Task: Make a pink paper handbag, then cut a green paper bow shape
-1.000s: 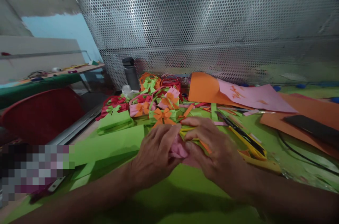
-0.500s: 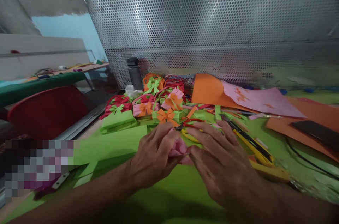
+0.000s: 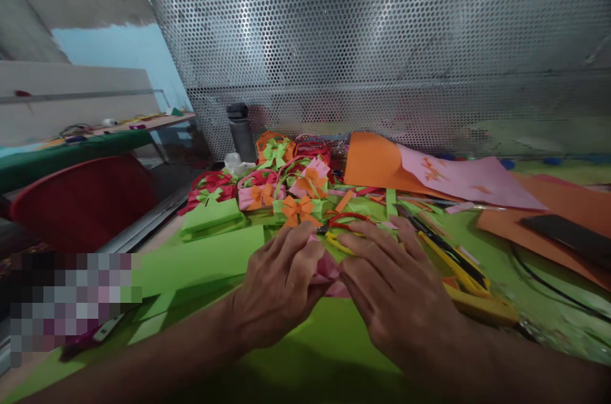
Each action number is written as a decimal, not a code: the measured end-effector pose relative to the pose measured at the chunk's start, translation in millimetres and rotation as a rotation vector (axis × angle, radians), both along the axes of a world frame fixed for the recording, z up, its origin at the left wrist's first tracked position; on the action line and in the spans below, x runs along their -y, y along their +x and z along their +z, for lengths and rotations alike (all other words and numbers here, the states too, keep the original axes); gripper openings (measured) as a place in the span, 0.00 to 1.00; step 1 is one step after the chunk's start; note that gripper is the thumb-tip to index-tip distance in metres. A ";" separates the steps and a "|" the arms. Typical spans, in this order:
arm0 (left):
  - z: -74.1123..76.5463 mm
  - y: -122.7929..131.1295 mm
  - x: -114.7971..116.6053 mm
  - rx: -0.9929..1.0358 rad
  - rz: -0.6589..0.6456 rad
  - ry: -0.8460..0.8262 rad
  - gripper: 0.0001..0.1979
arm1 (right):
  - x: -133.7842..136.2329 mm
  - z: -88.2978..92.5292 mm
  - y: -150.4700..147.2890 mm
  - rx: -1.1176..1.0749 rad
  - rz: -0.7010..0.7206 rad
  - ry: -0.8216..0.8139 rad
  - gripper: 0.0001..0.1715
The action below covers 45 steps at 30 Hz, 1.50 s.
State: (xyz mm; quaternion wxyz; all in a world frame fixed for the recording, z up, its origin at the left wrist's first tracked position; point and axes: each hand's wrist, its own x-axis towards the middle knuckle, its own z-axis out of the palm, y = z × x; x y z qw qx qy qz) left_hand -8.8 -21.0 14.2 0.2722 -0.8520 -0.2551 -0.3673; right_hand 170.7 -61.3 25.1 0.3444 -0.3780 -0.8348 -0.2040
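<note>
- Taking the pink paper (image 3: 326, 269) as the hub and twelve o'clock as straight away from the person: the crumpled or folded piece sits between the two hands, above the lime-green table surface (image 3: 329, 347).
- Left hand (image 3: 281, 280), at nine o'clock: clamped on the pink paper, fingers curled over it from above and the thumb low on the near side.
- Right hand (image 3: 394, 286), at three o'clock: thumb tip touching the paper's right edge, the other fingers spread forward. Whether it pinches the paper or only presses it, I cannot tell.
- To work this fold well, the left hand would best act as the vice, firm but not crushing, since thin paper probably keeps every unwanted crease.
- The right thumb should set the edge with small, even pressure, pressing toward nine o'clock against the left fingertips; tugging toward three could tear the paper or spring the layers.
- Keep the right fingers mindful of the red handle (image 3: 353, 217) and yellow handle (image 3: 337, 243), both near one o'clock; a snag there could jolt the paper.
- The orange paper bow (image 3: 298, 208), at eleven, stands close beyond the left fingers, so low wrists and short strokes seem wise.
- The yellow utility knife (image 3: 482, 305) lies toward three, beyond the right hand.
</note>
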 end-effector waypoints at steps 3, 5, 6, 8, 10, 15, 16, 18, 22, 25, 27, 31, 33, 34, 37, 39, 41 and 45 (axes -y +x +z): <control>-2.0 1.4 -0.2 0.024 -0.027 -0.065 0.15 | 4.7 4.1 0.9 0.114 0.046 0.157 0.15; -2.3 1.6 -0.5 0.038 -0.061 -0.097 0.15 | 7.6 7.7 2.2 0.173 0.082 0.192 0.17; -2.1 1.5 -0.5 0.044 -0.077 -0.112 0.15 | 8.7 9.2 3.0 0.186 0.106 0.205 0.17; -1.1 0.8 -0.1 0.050 -0.110 -0.140 0.14 | 10.3 11.1 4.4 0.200 0.142 0.229 0.16; -0.1 -0.3 1.0 0.055 -0.143 -0.181 0.13 | 11.0 11.7 5.4 0.211 0.162 0.254 0.17; -0.8 -2.4 3.9 0.056 -0.159 -0.220 0.15 | 10.3 12.6 5.9 0.188 0.188 0.272 0.20; -1.2 -2.3 4.2 0.057 -0.156 -0.228 0.16 | 10.0 13.1 5.8 0.186 0.194 0.268 0.21; -1.7 -1.6 4.5 0.064 -0.154 -0.268 0.17 | 9.3 14.2 5.4 0.187 0.202 0.256 0.20; -0.4 0.5 4.1 0.098 -0.150 -0.358 0.16 | 8.7 14.4 3.5 0.170 0.214 0.241 0.19; 0.7 1.6 4.1 0.105 -0.143 -0.404 0.15 | 9.0 13.3 1.8 0.152 0.219 0.240 0.18; 0.6 2.0 4.1 0.106 -0.149 -0.409 0.16 | 9.3 13.0 1.2 0.129 0.208 0.248 0.17; -1.6 1.3 3.2 0.121 -0.159 -0.371 0.18 | 9.0 13.8 2.1 0.093 0.190 0.249 0.18; -2.6 0.4 2.6 0.130 -0.150 -0.342 0.18 | 8.6 12.9 2.6 0.100 0.195 0.241 0.16; -2.8 0.0 2.5 0.133 -0.142 -0.328 0.18 | 8.5 11.8 2.4 0.097 0.180 0.227 0.14; -1.7 -0.9 2.3 0.129 -0.096 -0.316 0.21 | 8.0 7.6 0.5 0.035 0.097 0.143 0.11; -0.7 -1.3 1.8 0.123 -0.076 -0.301 0.23 | 7.2 6.2 -1.2 -0.081 0.075 0.010 0.09; -1.0 -2.3 0.7 0.117 -0.067 -0.260 0.26 | 5.5 6.4 -2.4 -0.222 0.094 -0.141 0.06; -6.3 -4.8 -2.0 0.100 -0.030 -0.181 0.28 | 1.3 7.1 -3.3 -0.382 0.139 -0.309 0.07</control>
